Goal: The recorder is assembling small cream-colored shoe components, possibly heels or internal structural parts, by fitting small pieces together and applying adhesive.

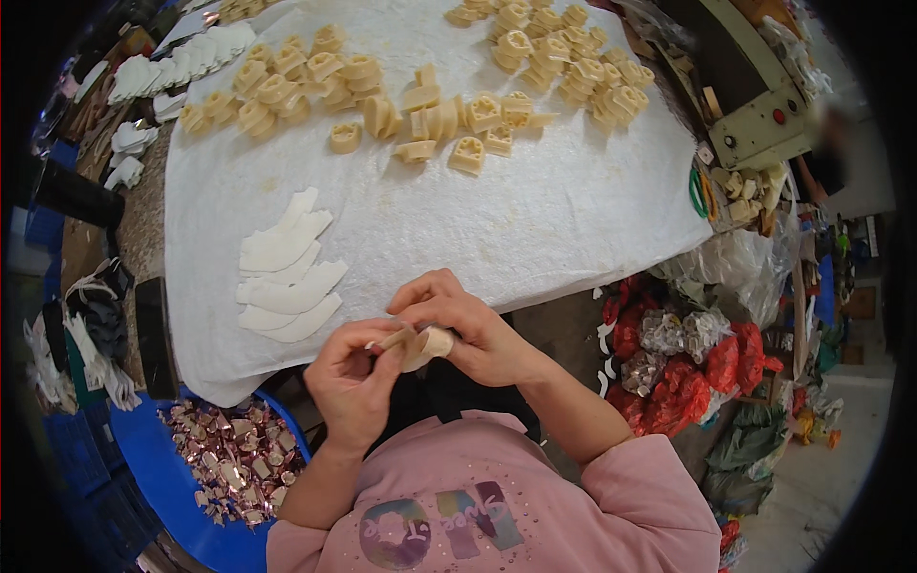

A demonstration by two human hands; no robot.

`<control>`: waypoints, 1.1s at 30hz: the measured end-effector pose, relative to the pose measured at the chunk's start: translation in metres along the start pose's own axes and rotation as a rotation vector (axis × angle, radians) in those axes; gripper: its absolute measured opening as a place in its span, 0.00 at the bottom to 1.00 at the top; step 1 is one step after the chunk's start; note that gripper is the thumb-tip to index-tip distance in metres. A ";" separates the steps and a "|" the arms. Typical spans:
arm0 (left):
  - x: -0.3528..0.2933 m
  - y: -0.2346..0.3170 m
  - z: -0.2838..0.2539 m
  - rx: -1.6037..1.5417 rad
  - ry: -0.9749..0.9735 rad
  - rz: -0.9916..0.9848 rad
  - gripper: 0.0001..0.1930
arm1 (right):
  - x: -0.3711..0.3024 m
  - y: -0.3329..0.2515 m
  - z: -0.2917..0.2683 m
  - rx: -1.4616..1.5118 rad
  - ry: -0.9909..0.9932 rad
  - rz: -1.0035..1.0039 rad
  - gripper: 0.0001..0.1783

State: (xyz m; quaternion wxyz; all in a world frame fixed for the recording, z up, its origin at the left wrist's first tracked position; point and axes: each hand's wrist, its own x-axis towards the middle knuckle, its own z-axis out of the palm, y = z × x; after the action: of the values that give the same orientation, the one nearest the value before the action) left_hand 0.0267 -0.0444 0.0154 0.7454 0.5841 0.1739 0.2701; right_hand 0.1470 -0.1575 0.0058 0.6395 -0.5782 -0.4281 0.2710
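Note:
In front of my body, just off the table's near edge, both hands are on one small cream block [427, 350] that looks like a shoe heel. My right hand [468, 329] grips its right side with the fingers curled round it. The fingertips of my left hand [349, 377] pinch a thin, pale flap at its left; whether this is a separate strip I cannot tell. Fingers cover much of the piece. Left of my hands, several curved white strips [291, 282] lie overlapping on the white table cover [430, 229].
Cream heel-like blocks stand in clusters at the back left [325, 76] and back right [564, 57]. A blue tub [205, 544] of shiny pink pieces is at lower left. Red plastic bags [673, 392] sit at right, below a green machine [764, 129]. A person [829, 167] is at far right.

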 end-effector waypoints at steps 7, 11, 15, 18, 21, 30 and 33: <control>-0.003 -0.002 0.007 0.015 -0.011 0.002 0.05 | -0.001 -0.006 0.012 -0.211 0.141 -0.034 0.10; -0.003 0.001 0.007 0.023 -0.036 -0.055 0.05 | -0.001 -0.006 0.009 -0.058 0.113 0.014 0.09; -0.003 -0.002 0.003 0.283 -0.057 0.108 0.07 | -0.002 -0.005 0.010 -0.454 0.154 -0.171 0.06; -0.002 0.002 -0.001 0.442 -0.085 0.186 0.07 | -0.007 -0.006 0.005 -0.166 0.108 -0.067 0.07; 0.007 0.004 -0.010 0.471 -0.118 0.266 0.05 | -0.005 -0.005 -0.004 0.212 0.108 0.041 0.14; 0.006 -0.004 -0.017 0.259 -0.279 0.331 0.18 | 0.002 -0.010 -0.015 -0.006 0.013 0.032 0.28; 0.006 -0.003 -0.017 0.090 -0.302 -0.022 0.38 | 0.007 -0.025 -0.008 -0.181 -0.032 -0.037 0.28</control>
State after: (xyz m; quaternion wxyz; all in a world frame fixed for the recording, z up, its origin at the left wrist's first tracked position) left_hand 0.0223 -0.0276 0.0082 0.7390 0.6490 0.0783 0.1630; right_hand 0.1532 -0.1600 0.0322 0.5828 -0.6212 -0.4714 0.2285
